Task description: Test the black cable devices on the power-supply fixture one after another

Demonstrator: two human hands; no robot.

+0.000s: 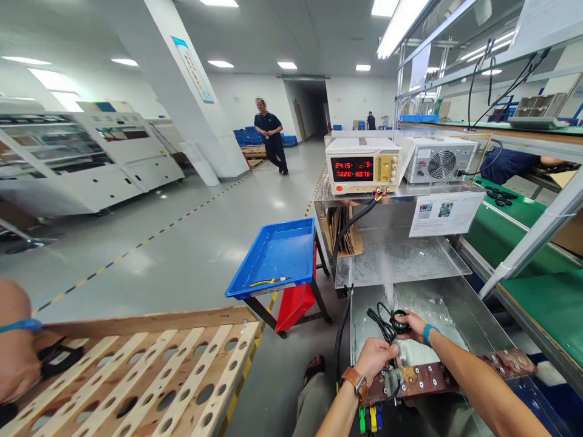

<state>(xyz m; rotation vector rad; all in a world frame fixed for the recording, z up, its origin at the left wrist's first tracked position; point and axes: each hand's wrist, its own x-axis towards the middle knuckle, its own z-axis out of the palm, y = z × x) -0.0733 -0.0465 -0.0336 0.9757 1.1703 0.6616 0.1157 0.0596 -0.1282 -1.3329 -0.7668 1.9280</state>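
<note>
Black cable (378, 318) is held up, loops bunched, over the near part of the metal tank (478, 318), just beyond the studded strip (430, 377) along its near edge. Left hand (376, 359): thumb and fingertips pinched on the cable. Right hand (413, 328): fingers curled around a round black piece (401, 321) beside the loops; join to cable unclear. Step in hand: apparently two-handed handling of the cable at the strip. Next move probably calls for a steady right grip, loops clear of the studs.
</note>
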